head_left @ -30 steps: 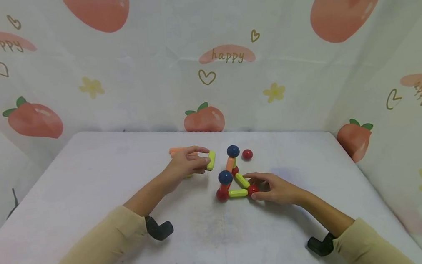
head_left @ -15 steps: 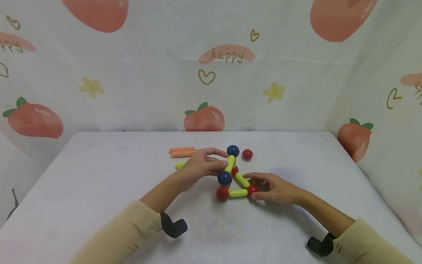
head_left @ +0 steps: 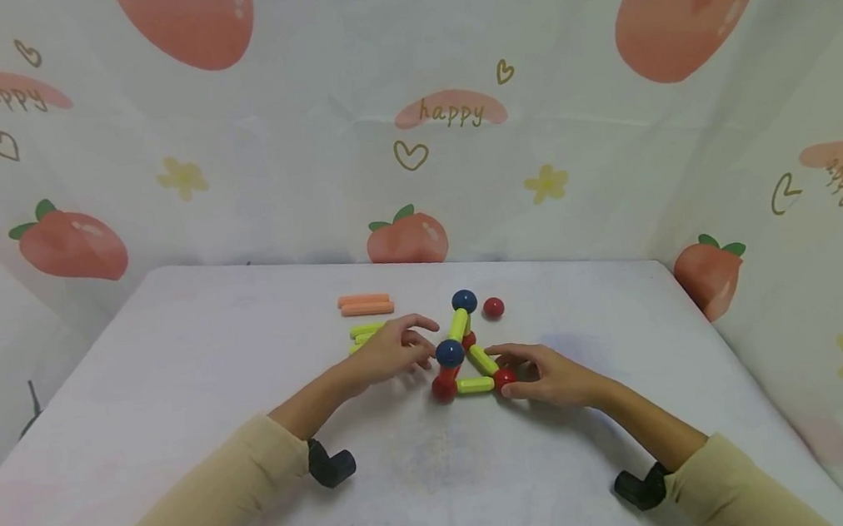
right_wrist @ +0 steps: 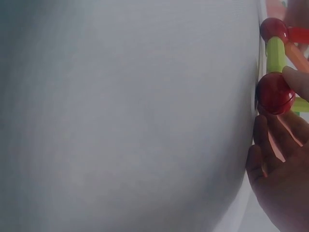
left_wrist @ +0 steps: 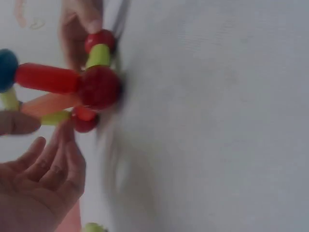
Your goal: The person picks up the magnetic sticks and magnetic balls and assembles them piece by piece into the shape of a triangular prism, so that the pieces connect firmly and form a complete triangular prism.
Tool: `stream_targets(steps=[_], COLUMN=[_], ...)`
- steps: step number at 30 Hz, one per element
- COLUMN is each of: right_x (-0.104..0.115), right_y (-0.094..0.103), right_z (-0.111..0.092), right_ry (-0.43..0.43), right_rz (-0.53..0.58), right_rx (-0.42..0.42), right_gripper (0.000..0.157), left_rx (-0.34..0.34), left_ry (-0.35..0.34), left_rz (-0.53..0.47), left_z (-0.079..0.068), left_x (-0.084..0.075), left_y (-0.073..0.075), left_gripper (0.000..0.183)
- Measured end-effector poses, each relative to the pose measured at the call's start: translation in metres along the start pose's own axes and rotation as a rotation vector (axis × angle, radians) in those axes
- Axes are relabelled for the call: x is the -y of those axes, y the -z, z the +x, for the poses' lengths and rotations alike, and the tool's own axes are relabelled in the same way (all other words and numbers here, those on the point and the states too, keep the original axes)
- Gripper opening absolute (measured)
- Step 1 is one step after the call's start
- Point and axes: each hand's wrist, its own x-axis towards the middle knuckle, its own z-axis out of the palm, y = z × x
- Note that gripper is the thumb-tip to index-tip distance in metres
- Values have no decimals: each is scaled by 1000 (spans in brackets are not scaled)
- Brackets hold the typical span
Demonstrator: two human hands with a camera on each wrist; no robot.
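On the table stands a frame of magnetic rods and balls. Two blue balls sit at its top, with a yellow-green rod between them. Red balls form its base corners, joined by more yellow-green rods. A red rod and an orange rod rise from one corner. My left hand is just left of the frame, fingers spread and holding nothing. In the left wrist view its thumb overlaps the orange rod's end. My right hand holds the right corner's red ball between thumb and fingers.
Two orange rods lie behind the left hand. Several yellow-green rods lie beside that hand, partly covered by it. A loose red ball rests behind the frame to the right. A printed cloth hangs behind the table.
My left hand carried a yellow-green rod right, set it between the two blue balls, let go and drew back a little left. The right hand stayed on its red ball.
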Motion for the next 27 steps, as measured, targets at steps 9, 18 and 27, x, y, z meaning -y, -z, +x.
stream_targets(steps=[9,18,27], right_x=[2,-1,2], right_y=[0,6,6], right_z=[0,2,23], right_ry=[-12,12,-100], right_rz=[-4,-7,0], right_rx=[1,-9,-174], right_gripper=[60,53,56], left_rx=[67,-45,-144], left_ry=[-170,-181,-152], left_rz=[206,225,217], left_z=[-4,0,9], left_x=[17,17,21], left_y=[-26,-17,-2], left_gripper=[71,70,65])
